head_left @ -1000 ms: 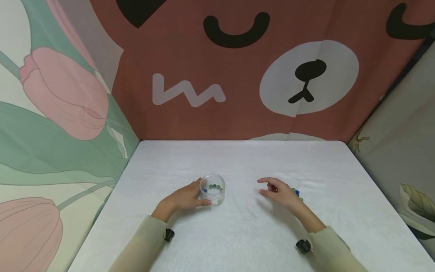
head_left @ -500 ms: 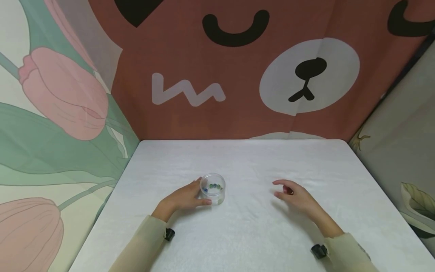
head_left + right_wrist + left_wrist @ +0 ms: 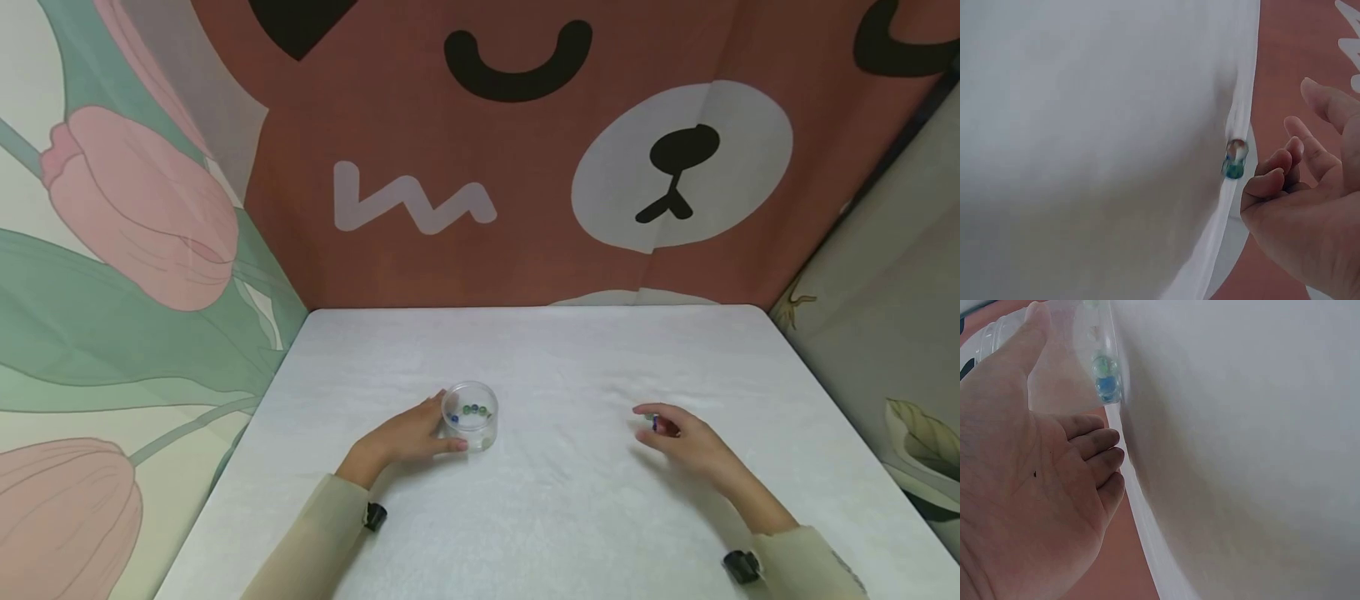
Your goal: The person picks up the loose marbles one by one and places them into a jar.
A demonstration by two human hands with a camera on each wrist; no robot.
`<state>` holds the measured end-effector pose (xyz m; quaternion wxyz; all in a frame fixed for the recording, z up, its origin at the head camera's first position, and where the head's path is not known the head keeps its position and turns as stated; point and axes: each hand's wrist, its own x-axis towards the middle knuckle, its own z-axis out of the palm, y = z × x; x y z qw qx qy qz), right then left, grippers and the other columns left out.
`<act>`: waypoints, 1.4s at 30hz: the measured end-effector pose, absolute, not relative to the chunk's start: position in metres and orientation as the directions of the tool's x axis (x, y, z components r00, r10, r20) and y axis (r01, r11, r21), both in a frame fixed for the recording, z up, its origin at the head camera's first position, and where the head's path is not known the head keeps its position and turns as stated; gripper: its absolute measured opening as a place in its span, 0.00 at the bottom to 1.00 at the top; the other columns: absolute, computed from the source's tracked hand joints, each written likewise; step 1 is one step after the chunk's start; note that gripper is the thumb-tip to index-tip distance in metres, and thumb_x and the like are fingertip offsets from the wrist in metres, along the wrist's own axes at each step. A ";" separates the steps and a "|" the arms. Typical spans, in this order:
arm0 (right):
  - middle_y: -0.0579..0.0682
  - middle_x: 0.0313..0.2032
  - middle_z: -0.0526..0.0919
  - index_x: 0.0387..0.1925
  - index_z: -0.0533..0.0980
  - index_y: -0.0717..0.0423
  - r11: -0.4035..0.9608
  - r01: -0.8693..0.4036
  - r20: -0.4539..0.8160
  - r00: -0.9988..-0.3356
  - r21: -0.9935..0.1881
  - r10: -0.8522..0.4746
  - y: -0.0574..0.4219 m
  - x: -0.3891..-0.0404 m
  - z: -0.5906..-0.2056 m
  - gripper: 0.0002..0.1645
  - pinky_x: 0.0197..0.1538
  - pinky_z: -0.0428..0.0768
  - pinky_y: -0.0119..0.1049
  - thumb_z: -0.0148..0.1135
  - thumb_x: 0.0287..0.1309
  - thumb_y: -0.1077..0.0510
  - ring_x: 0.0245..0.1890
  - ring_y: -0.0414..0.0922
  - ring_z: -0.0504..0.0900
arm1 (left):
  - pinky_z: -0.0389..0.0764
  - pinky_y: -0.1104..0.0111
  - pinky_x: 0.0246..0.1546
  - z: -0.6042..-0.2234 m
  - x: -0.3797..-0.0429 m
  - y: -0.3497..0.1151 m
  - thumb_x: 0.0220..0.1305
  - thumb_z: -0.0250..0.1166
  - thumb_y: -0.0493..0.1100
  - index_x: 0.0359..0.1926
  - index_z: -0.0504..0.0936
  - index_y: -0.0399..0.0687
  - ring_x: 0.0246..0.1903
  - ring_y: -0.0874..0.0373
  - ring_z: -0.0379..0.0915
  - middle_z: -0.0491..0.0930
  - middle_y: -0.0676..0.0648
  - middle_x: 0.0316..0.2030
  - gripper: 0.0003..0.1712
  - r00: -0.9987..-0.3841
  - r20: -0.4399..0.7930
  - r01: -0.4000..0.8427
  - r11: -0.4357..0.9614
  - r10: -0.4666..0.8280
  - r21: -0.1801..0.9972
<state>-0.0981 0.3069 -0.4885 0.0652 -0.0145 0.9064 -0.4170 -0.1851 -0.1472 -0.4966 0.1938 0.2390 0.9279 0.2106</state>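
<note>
My left hand (image 3: 408, 432) grips a clear plastic jar (image 3: 470, 433) between thumb and index finger as it stands on the table. Several green and blue marbles (image 3: 475, 410) lie inside it; in the left wrist view a blue marble (image 3: 1107, 386) shows through the wall. Over on the right side, my right hand (image 3: 686, 437) hovers low with thumb and index finger spread and the other fingers curled in. Loose marbles (image 3: 1235, 159) rest on the cloth just beyond those fingers, seemingly apart from them. Seen from the head, the right hand partly hides these marbles.
A white cloth covers the table (image 3: 540, 525). Behind it hangs a brown curtain (image 3: 525, 267) with a bear print, and flowered curtains (image 3: 180, 333) close off the sides. Each sleeve carries a small black wrist camera (image 3: 742, 567).
My right hand has moved right and slightly down, so the loose marbles, earlier beyond its wrist and then hidden, now show between thumb and index finger. The left hand and jar stay put.
</note>
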 end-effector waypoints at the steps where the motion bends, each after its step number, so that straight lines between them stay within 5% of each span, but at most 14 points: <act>1: 0.50 0.36 0.70 0.63 0.76 0.55 0.659 0.038 -0.113 -0.991 -0.751 -0.072 0.309 -0.097 -0.488 0.29 0.33 0.67 0.34 0.66 0.67 0.47 0.35 0.41 0.67 | 0.53 0.50 0.76 -0.497 -0.185 -0.147 0.58 0.62 0.77 0.81 0.45 0.46 0.79 0.45 0.43 0.44 0.40 0.80 0.66 -0.810 -0.260 0.361 0.797 0.525 0.484; 12: 0.49 0.35 0.69 0.65 0.74 0.54 0.699 0.107 -0.167 -0.986 -0.707 -0.018 0.330 -0.088 -0.491 0.33 0.32 0.64 0.35 0.66 0.66 0.41 0.34 0.42 0.66 | 0.53 0.50 0.76 -0.497 -0.186 -0.148 0.57 0.62 0.78 0.81 0.45 0.46 0.79 0.46 0.43 0.44 0.41 0.80 0.66 -0.810 -0.257 0.357 0.791 0.527 0.496; 42: 0.49 0.32 0.70 0.59 0.78 0.58 0.794 0.126 -0.211 -0.977 -0.594 -0.003 0.337 -0.093 -0.497 0.26 0.31 0.64 0.37 0.69 0.64 0.51 0.31 0.45 0.66 | 0.53 0.50 0.76 -0.493 -0.184 -0.147 0.57 0.64 0.76 0.81 0.45 0.42 0.78 0.45 0.44 0.46 0.40 0.80 0.67 -0.814 -0.259 0.347 0.794 0.520 0.499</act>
